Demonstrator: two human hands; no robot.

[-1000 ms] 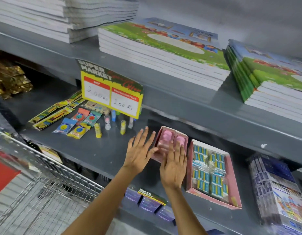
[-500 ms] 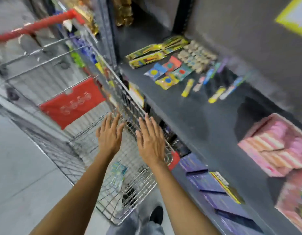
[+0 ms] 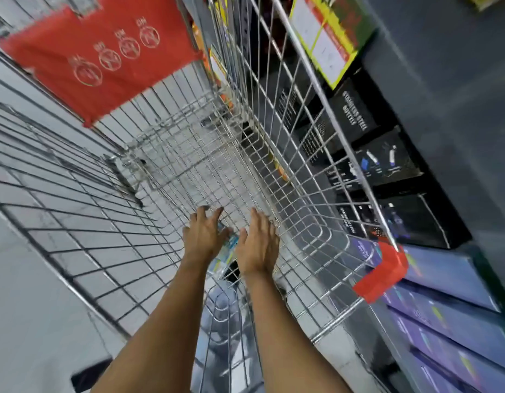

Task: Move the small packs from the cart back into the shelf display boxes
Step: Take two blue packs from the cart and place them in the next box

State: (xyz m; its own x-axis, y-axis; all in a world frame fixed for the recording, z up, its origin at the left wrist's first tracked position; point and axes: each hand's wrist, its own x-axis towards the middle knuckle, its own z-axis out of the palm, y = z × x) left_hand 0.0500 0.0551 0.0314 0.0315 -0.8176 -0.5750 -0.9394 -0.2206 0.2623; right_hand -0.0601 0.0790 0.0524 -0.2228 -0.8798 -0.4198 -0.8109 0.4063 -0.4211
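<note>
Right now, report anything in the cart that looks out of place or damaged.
Nothing stands out. The wire cart looks intact, and the only goods visible in it are blue-and-white small packs on its floor between the left hand and right hand.

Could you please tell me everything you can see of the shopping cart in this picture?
The shopping cart is a silver wire-mesh basket seen from above, standing beside dark shelving. A red flap hangs at its far end, and a red plastic bumper caps its near right corner. Both hands, left hand and right hand, reach down to its floor, where small blue-green packs lie between them.
</note>
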